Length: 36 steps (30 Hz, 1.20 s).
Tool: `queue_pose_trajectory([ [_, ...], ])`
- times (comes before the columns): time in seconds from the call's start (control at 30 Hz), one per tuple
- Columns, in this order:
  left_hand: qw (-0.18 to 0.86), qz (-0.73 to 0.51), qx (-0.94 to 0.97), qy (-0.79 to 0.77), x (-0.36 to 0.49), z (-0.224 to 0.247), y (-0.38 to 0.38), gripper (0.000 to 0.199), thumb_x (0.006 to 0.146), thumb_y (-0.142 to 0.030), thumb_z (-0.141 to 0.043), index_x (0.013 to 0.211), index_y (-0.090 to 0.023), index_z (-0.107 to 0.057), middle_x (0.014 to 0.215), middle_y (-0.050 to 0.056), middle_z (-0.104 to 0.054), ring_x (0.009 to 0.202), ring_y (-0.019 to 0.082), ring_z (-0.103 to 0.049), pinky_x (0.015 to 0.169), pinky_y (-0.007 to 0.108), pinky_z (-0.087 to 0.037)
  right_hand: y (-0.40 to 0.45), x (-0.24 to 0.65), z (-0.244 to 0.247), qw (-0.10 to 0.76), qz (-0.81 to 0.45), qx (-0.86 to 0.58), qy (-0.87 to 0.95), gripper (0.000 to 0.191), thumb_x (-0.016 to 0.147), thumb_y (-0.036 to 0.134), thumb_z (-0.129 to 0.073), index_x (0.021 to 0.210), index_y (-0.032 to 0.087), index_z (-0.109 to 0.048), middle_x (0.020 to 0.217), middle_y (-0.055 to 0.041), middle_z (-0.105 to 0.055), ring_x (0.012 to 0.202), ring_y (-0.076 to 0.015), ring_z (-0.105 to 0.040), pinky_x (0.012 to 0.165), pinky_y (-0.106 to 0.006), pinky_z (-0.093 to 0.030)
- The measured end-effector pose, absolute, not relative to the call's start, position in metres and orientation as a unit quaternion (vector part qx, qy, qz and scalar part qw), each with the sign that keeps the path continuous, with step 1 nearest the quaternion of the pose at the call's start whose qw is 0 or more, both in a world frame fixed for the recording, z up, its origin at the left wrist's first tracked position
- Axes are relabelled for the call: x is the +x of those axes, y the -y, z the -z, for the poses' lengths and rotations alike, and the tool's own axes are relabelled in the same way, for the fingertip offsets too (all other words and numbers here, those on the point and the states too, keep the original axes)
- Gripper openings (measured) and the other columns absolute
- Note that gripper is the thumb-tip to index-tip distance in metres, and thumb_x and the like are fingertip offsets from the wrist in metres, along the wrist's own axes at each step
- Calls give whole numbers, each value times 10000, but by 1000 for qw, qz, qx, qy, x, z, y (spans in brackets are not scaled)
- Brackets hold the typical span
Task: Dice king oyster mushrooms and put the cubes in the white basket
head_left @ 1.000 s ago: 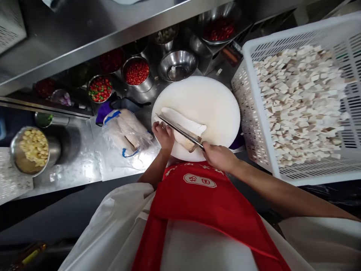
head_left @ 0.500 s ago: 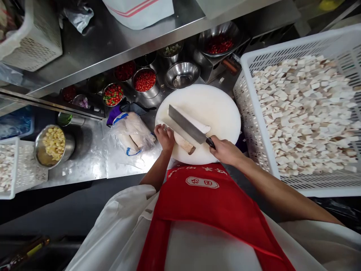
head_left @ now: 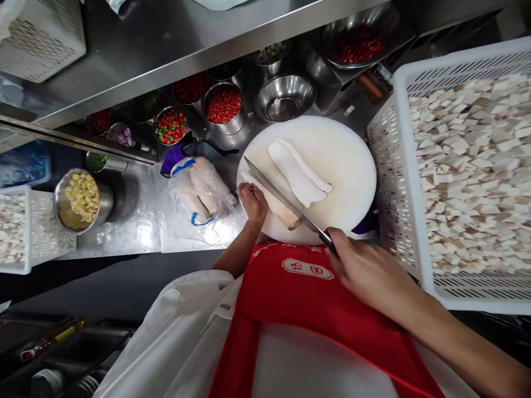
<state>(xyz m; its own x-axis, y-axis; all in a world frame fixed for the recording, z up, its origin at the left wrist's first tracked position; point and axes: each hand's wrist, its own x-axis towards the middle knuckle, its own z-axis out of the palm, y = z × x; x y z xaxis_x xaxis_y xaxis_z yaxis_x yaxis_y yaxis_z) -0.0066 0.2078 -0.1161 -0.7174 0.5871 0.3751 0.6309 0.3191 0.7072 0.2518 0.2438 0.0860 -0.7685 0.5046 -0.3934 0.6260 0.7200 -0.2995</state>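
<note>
A round white cutting board lies in front of me. My right hand grips the black handle of a cleaver, its blade running up and left over the board. Along the blade's near side lies a king oyster mushroom with a brownish end. The curled fingers of my left hand press against that mushroom at its left side; their tips are partly hidden. Two long white mushroom slices lie overlapping beyond the blade.
At right stands a white basket of cut mushroom chunks. A plastic bag of whole mushrooms sits left of the board. Behind are bowls of chopped chillies and a metal bowl, under a steel shelf. Peeled garlic fills a pot.
The cleaver has moved nearer to me, its blade now more edge-on, uncovering the white slices behind it. My left hand stays by the mushroom. The view has shifted slightly.
</note>
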Motion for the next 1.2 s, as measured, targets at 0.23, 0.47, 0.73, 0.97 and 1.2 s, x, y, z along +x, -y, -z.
queue_pose_trajectory([
  [0.23,13,461,-360,811,-7,119,-209,107,982,-240,-413,980,-195,-510,1077,118,-522,1123,216,-514,1019,413,-458,-235,248,-83,183,228,296,-909,271,898,108,-427,1166,145,-444,762,-61,-718,621,-260,-705,518,-323,-284],
  [0.47,-18,454,-353,818,-7,114,-211,101,942,-158,-413,953,-195,-506,1069,118,-531,1140,226,-509,1058,442,-429,-227,249,-95,152,218,302,-916,220,931,163,-435,1150,147,-460,754,-66,-710,587,-257,-686,508,-326,-306],
  [0.73,1,467,-353,811,-7,115,-211,90,935,-137,-404,917,-202,-463,1054,116,-520,1097,221,-516,1025,427,-450,-222,244,-90,195,215,313,-904,266,900,114,-465,1163,150,-449,774,-59,-719,616,-262,-702,510,-326,-275],
  [0.97,1,482,-347,804,-4,111,-211,70,947,-168,-401,912,-211,-442,1055,117,-516,1070,221,-516,1011,432,-451,-221,239,-85,253,210,307,-893,266,907,82,-457,1162,152,-437,822,-75,-728,672,-267,-720,518,-332,-230],
  [1.2,-26,547,-271,792,17,105,-217,121,1005,-296,-463,936,-196,-459,1107,127,-503,1068,219,-521,953,410,-461,-226,237,-84,289,230,308,-877,294,913,66,-436,1195,150,-424,937,-104,-735,764,-284,-732,548,-340,-238],
])
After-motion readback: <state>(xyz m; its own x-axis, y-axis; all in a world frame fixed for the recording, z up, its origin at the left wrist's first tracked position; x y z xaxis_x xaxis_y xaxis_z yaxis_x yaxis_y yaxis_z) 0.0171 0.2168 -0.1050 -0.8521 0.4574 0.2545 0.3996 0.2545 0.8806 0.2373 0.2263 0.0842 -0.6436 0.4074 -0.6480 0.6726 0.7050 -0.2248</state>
